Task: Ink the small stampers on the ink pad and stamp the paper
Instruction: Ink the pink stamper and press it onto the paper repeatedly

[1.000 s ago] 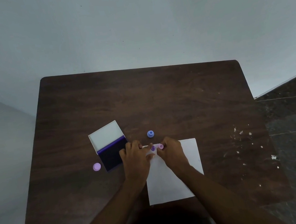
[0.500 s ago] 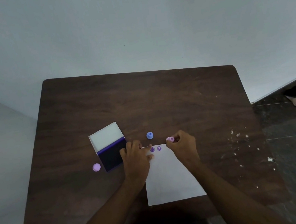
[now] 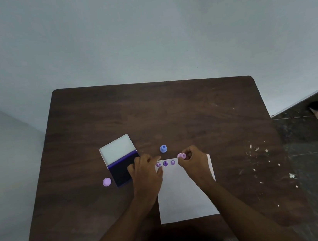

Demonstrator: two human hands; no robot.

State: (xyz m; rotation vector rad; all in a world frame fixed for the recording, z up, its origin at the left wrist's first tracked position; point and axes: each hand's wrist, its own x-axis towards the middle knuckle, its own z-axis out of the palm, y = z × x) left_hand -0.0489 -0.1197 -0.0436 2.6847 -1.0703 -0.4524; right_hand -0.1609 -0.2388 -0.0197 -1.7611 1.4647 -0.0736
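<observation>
The right hand pinches a pink stamper between curled fingers and thumb; the stamper lies tilted on its side at the far edge of the paper, pointing toward 9 o'clock. Whether its face touches the paper cannot be told.

The left hand rests flat with relaxed fingers on the paper's far-left corner, its index finger extended toward 2 o'clock; the hand holds nothing.

Between the two hands, three purple stamp prints sit in a row along the paper's far edge. The middle print looks darker than the two beside it.

The paper is white, lies flat on the table, and reaches almost to the table's near edge.

At 12 o'clock from the prints, just beyond the paper, a blue stamper stands upright on the table.

At 9 o'clock from the left hand, touching its knuckle side, lies the open ink pad, with its dark pad surface near the person and its white lid folded back at the far side.

At 8 o'clock from the ink pad, just beside it, a lilac stamper sits on the table.

At 3 o'clock from the paper, pale flecks mark the table surface.
</observation>
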